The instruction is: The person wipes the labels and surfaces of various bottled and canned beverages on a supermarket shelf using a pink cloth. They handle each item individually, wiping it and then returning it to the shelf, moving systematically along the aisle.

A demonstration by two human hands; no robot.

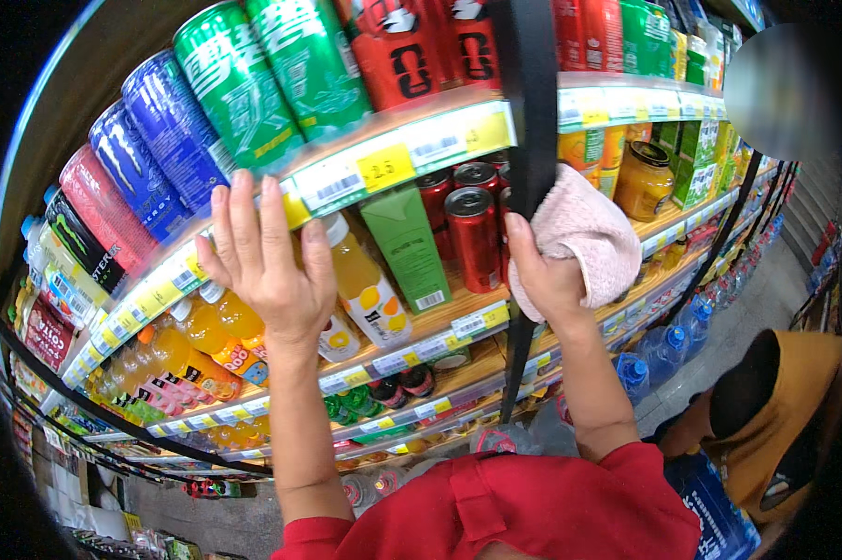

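Note:
My left hand [274, 262] is raised with its fingers spread at the price-tag rail [393, 164] of a drinks shelf, just below green cans [242, 91] and a blue can [172, 129]; nothing shows in it. A pale pink cloth [589, 231] is bunched in my right hand [550, 280], beside the black shelf upright [531, 133]; the cloth hangs over the back of the fingers and hides them. Between my hands, on the shelf below, are a green carton [407, 245], a red can [472, 241] and a yellow juice bottle [368, 287].
Orange drink bottles [197, 364] line a lower shelf at left. A glass jar [643, 180] is on the right shelf. Large water bottles [673, 346] stand along the floor. At the right edge is another person in a brown garment [791, 413].

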